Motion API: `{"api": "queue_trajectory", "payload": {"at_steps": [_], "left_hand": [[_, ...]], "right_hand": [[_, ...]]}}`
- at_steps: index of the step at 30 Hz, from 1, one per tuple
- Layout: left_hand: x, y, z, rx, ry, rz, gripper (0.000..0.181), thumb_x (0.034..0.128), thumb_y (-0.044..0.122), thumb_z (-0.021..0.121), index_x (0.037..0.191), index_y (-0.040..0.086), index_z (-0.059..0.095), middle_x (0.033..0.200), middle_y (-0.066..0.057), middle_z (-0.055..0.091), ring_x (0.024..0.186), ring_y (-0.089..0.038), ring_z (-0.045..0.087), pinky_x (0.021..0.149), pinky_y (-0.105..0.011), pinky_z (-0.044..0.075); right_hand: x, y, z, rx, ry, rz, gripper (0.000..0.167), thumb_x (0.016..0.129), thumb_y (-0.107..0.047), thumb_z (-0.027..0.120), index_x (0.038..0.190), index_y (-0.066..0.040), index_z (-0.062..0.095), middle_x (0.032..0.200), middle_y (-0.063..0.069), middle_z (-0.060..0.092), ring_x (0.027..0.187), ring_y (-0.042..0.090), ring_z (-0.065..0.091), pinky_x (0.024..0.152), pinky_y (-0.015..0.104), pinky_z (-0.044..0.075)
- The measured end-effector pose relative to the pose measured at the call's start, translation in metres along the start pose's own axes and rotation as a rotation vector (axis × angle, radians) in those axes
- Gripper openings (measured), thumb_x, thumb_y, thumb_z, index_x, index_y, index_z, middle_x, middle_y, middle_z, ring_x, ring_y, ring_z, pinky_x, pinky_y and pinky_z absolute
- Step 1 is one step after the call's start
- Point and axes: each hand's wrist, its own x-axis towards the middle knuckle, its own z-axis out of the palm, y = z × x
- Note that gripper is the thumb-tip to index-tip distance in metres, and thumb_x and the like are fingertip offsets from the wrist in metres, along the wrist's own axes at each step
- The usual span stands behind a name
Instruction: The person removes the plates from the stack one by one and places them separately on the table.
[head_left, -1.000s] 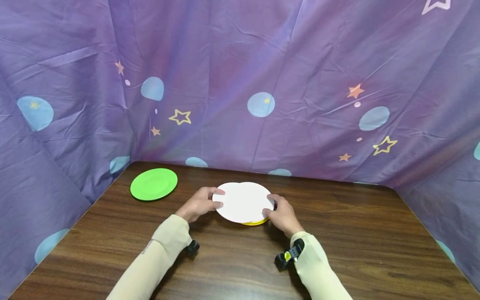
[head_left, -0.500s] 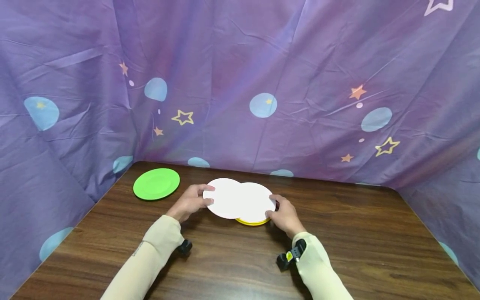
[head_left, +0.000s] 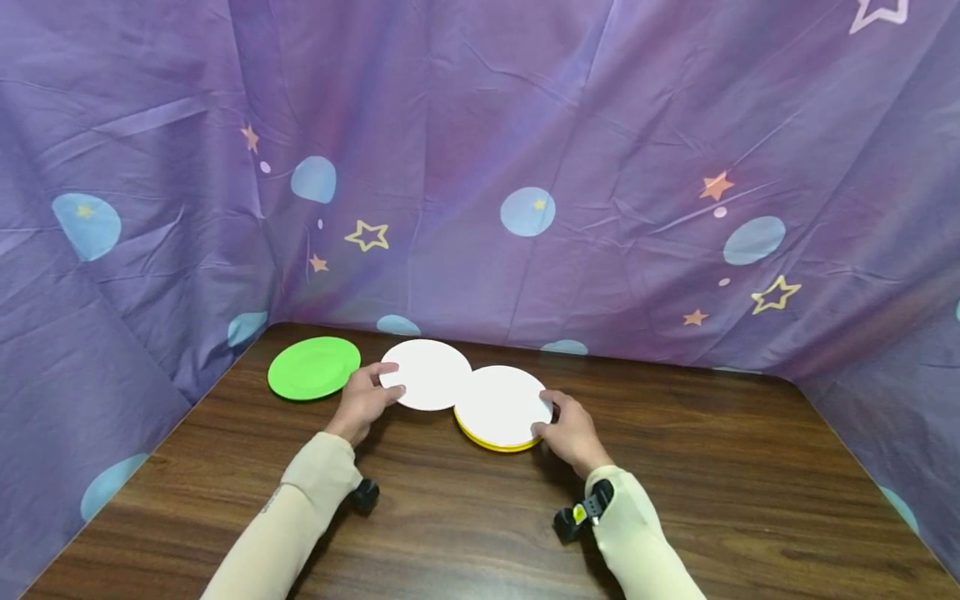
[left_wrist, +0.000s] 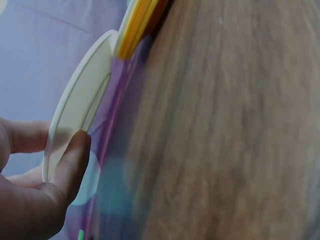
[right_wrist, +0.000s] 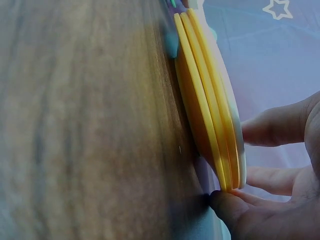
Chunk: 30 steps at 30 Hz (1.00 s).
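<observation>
My left hand (head_left: 364,403) pinches a white plate (head_left: 425,375) by its left rim. In the left wrist view this white plate (left_wrist: 82,100) is raised above the table, thumb on its underside. To its right is a stack of plates, a white plate (head_left: 504,405) on top of yellow plates (head_left: 491,443). The right hand (head_left: 572,433) grips the stack at its right rim. In the right wrist view, the thumb meets the edge of the yellow plates (right_wrist: 207,105), with fingers along the white rim. The held plate's right edge meets or slightly overlaps the stack's left side.
A green plate (head_left: 313,368) lies at the back left of the brown wooden table (head_left: 450,517), close to my left hand. A purple patterned curtain (head_left: 450,167) hangs behind the table and along both sides.
My left hand has moved left and away from me with the white plate, sliding it off the stack's top toward the green plate. The right hand has stayed at the stack.
</observation>
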Motion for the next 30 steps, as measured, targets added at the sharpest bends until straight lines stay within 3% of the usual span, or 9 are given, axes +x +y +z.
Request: {"api": "queue_trajectory", "payload": {"at_steps": [10,22,30], "left_hand": [[0.005,-0.009,-0.009,-0.071,0.055,-0.052,0.048,0.0907,-0.004,0.061,0.138,-0.010,0.051,0.114,-0.017,0.049,0.081,-0.007,0.054,0.072,-0.011,0.050],[0.008,-0.010,-0.018,-0.002,0.010,-0.050,0.048,0.0910,-0.003,0.060,0.137,-0.012,0.050,0.101,-0.011,0.050,0.076,-0.007,0.053,0.069,-0.013,0.049],[0.008,-0.004,-0.024,-0.048,-0.071,-0.026,0.051,0.0871,-0.010,0.055,0.136,-0.019,0.045,0.092,-0.011,0.055,0.067,-0.006,0.055,0.065,-0.015,0.051]], "right_hand": [[-0.001,0.001,0.000,0.003,0.011,0.005,0.067,0.072,0.000,0.070,0.136,0.003,0.056,0.137,0.029,0.058,0.125,0.037,0.055,0.111,0.052,0.042],[-0.002,-0.003,-0.001,0.007,-0.015,0.016,0.064,0.075,0.001,0.070,0.138,0.005,0.054,0.141,0.029,0.055,0.131,0.039,0.052,0.113,0.052,0.041],[-0.002,-0.004,-0.002,0.010,-0.022,0.030,0.065,0.076,0.001,0.071,0.138,0.004,0.054,0.141,0.029,0.055,0.128,0.036,0.053,0.111,0.052,0.043]]}}
